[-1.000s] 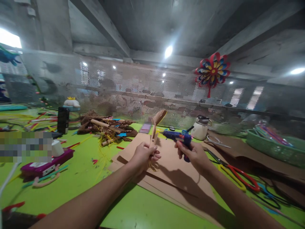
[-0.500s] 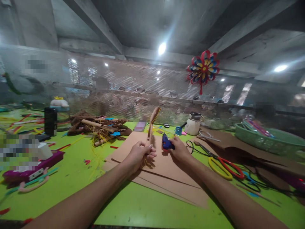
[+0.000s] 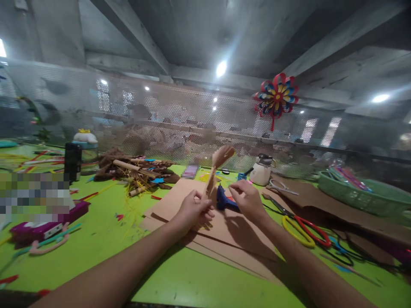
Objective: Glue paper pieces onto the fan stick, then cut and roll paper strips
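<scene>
While aloft, right hand half-curled

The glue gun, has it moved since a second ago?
Yes: the glue gun has moved lower and left in view, farther from the white bottle.

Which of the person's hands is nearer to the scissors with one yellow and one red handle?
The right. The right hand is to the left of the scissors, near the blue plastic glue gun; the left hand, holding the tan paper-like piece, is farther left.
</scene>
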{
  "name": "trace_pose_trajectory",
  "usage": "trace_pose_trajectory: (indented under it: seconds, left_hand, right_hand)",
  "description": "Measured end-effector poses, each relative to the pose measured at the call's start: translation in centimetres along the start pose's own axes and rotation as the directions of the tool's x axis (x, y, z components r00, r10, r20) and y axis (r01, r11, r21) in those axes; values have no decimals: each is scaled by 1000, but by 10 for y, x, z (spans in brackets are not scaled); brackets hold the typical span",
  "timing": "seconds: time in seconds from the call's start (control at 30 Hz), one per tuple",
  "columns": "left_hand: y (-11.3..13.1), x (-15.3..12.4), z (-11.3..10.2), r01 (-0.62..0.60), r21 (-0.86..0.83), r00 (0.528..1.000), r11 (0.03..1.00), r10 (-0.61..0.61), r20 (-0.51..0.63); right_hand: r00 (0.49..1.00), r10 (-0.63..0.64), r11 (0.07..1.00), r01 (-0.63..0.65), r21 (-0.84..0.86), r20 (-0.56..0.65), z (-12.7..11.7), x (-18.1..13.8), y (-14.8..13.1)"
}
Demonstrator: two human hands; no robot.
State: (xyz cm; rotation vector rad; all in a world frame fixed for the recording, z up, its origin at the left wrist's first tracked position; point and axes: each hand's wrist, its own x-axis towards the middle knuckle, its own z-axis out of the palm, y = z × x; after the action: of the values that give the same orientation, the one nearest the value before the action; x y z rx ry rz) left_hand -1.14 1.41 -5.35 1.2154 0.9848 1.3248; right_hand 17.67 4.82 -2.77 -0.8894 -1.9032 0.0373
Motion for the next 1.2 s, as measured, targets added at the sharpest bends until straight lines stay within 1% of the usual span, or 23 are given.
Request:
trace_pose_trajectory:
  seconds: [0.03,0.1,0.2,0.27,0.4,0.47,0.6,0.67,0.77,0.9,1.0,1.2]
  left_hand:
    - [-1,1,1,-17,45,1000,999,17,-4]
    - [-2,1,3,-43,113,999,993,44,-7]
    - [-3,-2,5,-67,147,998,987,65,18]
    - [-3,-4,6,-78,185,996,980,70,45]
    - [-4,-7,6,-133,284,990,950,114,82]
    - [-5,-7,5,-142,309,988,940,116,100]
    - [-5,-8,6,-120,287,989,950,91,115]
    - [-5,-8,7,-105,266,990,958,74,123]
    - [-5,-8,7,-84,249,989,965,51,138]
    - [-7,-7,6,-71,220,985,973,34,168]
    - [-8,-7,6,-56,212,983,976,17,182]
    - [-8,-7,7,-62,243,984,968,18,178]
  right_hand:
    - [1000,4,996,-2,84,-20,-3,3,-9]
    - [997,71,968,-64,242,-21,-5,6,-20]
    - [974,221,885,-225,408,58,-3,6,-24]
    - [957,269,846,-288,448,107,-1,5,-25]
    - [933,334,805,-356,475,132,-4,5,-29]
    - [919,362,745,-385,545,156,-6,6,-30]
    - [916,323,599,-391,699,236,-8,7,-26]
    - [909,329,563,-407,719,257,-7,7,-25]
    - [898,353,551,-426,718,262,-6,7,-26]
    - [905,350,563,-409,718,241,-4,6,-26]
    - [897,380,568,-419,708,226,-3,6,-25]
    - [903,407,618,-384,686,138,-7,8,-32]
